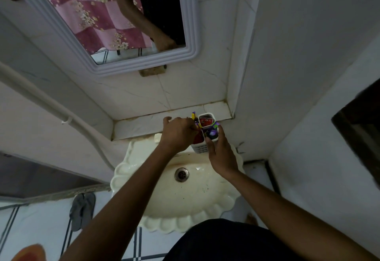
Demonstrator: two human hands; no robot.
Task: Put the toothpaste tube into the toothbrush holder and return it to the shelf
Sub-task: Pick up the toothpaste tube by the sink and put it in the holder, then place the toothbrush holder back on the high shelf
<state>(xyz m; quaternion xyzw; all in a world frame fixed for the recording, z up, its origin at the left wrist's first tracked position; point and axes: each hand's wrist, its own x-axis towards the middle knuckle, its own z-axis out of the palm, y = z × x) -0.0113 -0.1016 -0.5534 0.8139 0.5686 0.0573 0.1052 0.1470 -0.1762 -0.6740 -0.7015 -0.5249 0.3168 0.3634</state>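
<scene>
A white slotted toothbrush holder (pixel 201 148) hangs in the air just in front of the tiled shelf (pixel 144 125), above the back of the sink. My right hand (pixel 221 154) grips its right side, thumb on the front wall. A red toothpaste tube (pixel 206 122) stands inside it, its end showing in the top compartment, beside yellow and purple toothbrushes (pixel 195 117). My left hand (pixel 178 134) covers the holder's left side, fingers pinched at the tube and brushes. What the left fingers grip is partly hidden.
A cream scalloped sink (pixel 185 199) with a metal drain (pixel 181 174) lies below my hands. A soap bar (pixel 158 137) rests at the sink's back left. A framed mirror (pixel 115 20) hangs above the shelf. White walls close in on both sides, with a pipe (pixel 61 114) on the left.
</scene>
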